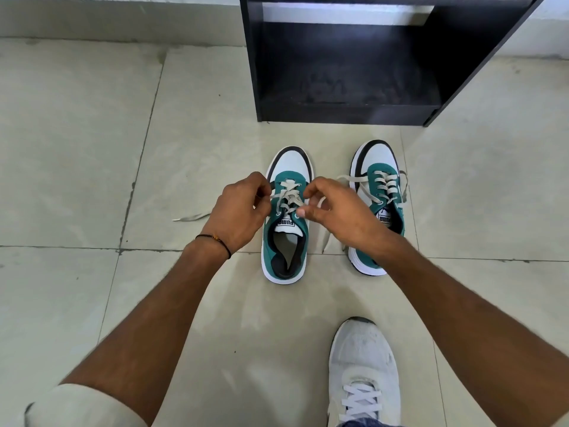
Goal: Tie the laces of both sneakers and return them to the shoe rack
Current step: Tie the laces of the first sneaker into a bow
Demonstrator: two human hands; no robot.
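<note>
Two green-and-white sneakers stand side by side on the tiled floor, toes pointing at the rack. Over the left sneaker (286, 241), my left hand (240, 211) pinches one grey lace end, whose loose tail (191, 216) trails left across the tile. My right hand (335, 211) pinches the other lace end beside the top eyelets, its tail hanging below my palm. The right sneaker (377, 180) sits untouched, its laces loose and spilling over both sides. The black shoe rack (348, 114) stands just beyond the shoes with its lowest shelf bare.
My own foot in a white sneaker (363, 374) is planted on the floor at the lower right, close behind the pair. A pale wall base (107, 16) runs along the back left. Grey tiles (77, 149) stretch to the left of the rack.
</note>
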